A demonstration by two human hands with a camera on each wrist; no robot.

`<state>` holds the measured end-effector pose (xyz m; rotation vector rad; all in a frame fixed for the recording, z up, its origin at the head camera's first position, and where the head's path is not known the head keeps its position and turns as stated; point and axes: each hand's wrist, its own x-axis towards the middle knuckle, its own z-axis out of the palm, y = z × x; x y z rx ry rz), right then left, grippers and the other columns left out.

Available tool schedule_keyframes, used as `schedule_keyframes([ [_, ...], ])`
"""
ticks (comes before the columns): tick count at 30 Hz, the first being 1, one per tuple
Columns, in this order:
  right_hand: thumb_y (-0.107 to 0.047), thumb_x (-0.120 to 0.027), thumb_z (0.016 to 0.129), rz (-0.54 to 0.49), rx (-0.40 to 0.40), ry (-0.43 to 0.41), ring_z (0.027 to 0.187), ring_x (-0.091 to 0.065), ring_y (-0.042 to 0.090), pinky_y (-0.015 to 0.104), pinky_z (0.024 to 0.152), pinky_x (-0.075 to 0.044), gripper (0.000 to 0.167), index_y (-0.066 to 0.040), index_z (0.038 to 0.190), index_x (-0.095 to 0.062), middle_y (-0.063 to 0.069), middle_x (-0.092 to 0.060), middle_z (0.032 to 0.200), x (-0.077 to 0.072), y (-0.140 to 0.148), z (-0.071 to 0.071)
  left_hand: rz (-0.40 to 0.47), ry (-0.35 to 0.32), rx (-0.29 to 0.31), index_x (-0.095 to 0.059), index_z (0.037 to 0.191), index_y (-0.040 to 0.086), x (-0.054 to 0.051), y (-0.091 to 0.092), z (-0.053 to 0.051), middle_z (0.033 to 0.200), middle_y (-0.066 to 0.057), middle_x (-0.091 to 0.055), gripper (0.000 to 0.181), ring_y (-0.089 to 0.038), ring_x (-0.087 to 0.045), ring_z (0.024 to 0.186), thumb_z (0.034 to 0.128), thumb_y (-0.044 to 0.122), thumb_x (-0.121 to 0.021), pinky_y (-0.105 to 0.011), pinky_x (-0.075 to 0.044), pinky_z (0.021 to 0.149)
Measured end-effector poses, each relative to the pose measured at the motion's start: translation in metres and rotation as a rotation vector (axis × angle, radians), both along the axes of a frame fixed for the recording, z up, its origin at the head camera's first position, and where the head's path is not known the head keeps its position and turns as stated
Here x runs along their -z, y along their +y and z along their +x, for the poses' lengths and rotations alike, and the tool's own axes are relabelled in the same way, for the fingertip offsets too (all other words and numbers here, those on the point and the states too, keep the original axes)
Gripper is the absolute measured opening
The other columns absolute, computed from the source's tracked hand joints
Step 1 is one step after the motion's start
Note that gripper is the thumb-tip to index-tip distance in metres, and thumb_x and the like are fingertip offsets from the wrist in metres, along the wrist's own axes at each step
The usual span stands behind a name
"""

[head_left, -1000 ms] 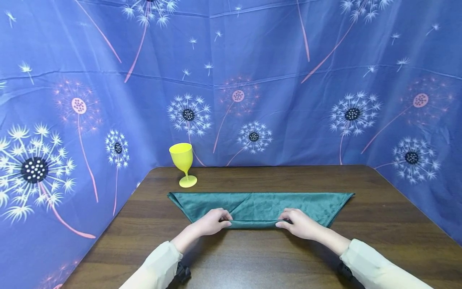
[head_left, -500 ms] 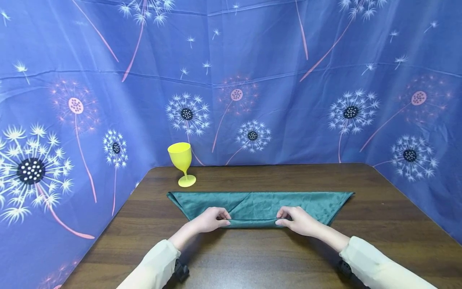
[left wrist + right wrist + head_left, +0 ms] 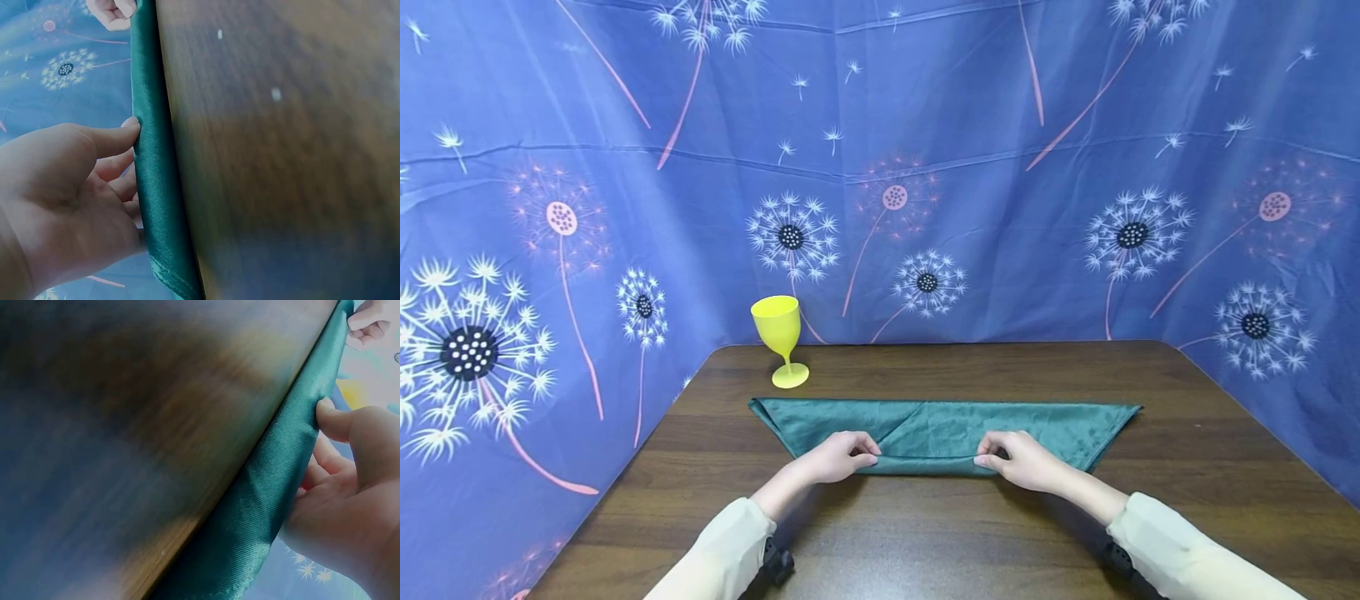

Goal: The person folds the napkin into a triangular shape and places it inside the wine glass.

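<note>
A dark green satin cloth napkin (image 3: 940,425) lies on the table, its long straight edge at the back and its near edge folded over into a narrow band. My left hand (image 3: 838,457) pinches this folded band left of its middle, thumb in front and fingers behind. Farther right along the same band, my right hand (image 3: 1018,460) pinches it in like manner. Both wrist views show the smooth rolled edge, with the left thumb (image 3: 130,122) and the right thumb (image 3: 325,405) lying against it. The curled fingertips behind the fold are partly hidden.
A yellow plastic goblet (image 3: 778,329) stands upright at the back left of the brown wooden table (image 3: 925,537), behind the napkin's left corner. A blue dandelion-print curtain (image 3: 1000,208) hangs along the back and sides of the table.
Both hands stay on the folded edge with barely any movement. The napkin's right corner has shifted slightly to the right and toward me.
</note>
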<state>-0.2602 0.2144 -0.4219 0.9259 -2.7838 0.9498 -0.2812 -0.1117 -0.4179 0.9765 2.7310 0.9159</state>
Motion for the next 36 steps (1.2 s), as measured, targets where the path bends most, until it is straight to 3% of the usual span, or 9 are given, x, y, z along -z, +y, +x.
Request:
schedule_keyframes([
  [4,-0.018,-0.06,0.091,-0.004,-0.01,-0.021,0.063,-0.046,-0.002,0.02,0.057,-0.041,0.009,-0.013,0.085,-0.061,-0.008,-0.061,0.073,-0.0007,-0.0001,0.0009,-0.019,-0.003,0.003,-0.064,0.096,0.005,-0.001,0.0011,0.0016,0.092,-0.004,-0.067,0.009,-0.019,-0.061,0.089,0.0922,0.011,-0.058,-0.029,-0.047,0.076],
  [12,-0.018,-0.061,0.091,0.02,-0.017,0.058,0.067,-0.042,-0.002,0.02,0.059,-0.039,0.011,-0.013,0.082,-0.064,-0.009,-0.056,0.077,-0.0025,-0.0003,0.0007,-0.024,-0.004,0.019,-0.063,0.096,0.005,-0.004,0.0018,0.0015,0.09,-0.004,-0.067,0.009,-0.018,-0.06,0.087,0.0923,0.011,-0.058,-0.029,-0.048,0.074],
  [20,-0.016,-0.059,0.092,0.026,-0.001,0.032,0.067,-0.045,-0.002,0.021,0.06,-0.041,0.01,-0.013,0.083,-0.063,-0.01,-0.057,0.075,-0.0018,-0.0011,0.0025,-0.017,0.003,0.007,-0.062,0.093,0.003,-0.0021,0.0026,0.0014,0.089,-0.004,-0.066,0.008,-0.019,-0.06,0.085,0.0914,0.01,-0.059,-0.028,-0.046,0.073],
  [29,-0.01,-0.06,0.09,-0.005,-0.002,0.027,0.065,-0.043,-0.002,0.02,0.058,-0.04,0.008,-0.01,0.082,-0.059,-0.007,-0.054,0.074,0.0,-0.0013,0.0043,-0.006,0.024,-0.002,-0.059,0.085,0.006,0.0003,0.0023,-0.0003,0.081,-0.002,-0.062,0.006,-0.011,-0.054,0.076,0.089,0.009,-0.062,-0.023,-0.042,0.064],
  [36,-0.009,-0.061,0.089,0.006,0.01,0.06,0.067,-0.044,-0.002,0.02,0.059,-0.04,0.007,-0.01,0.083,-0.063,-0.007,-0.052,0.077,-0.0009,0.0012,0.0029,-0.008,0.077,0.007,-0.063,0.087,0.004,0.0011,0.0027,-0.0019,0.082,-0.003,-0.064,0.003,-0.015,-0.056,0.079,0.088,0.006,-0.062,-0.026,-0.044,0.071],
])
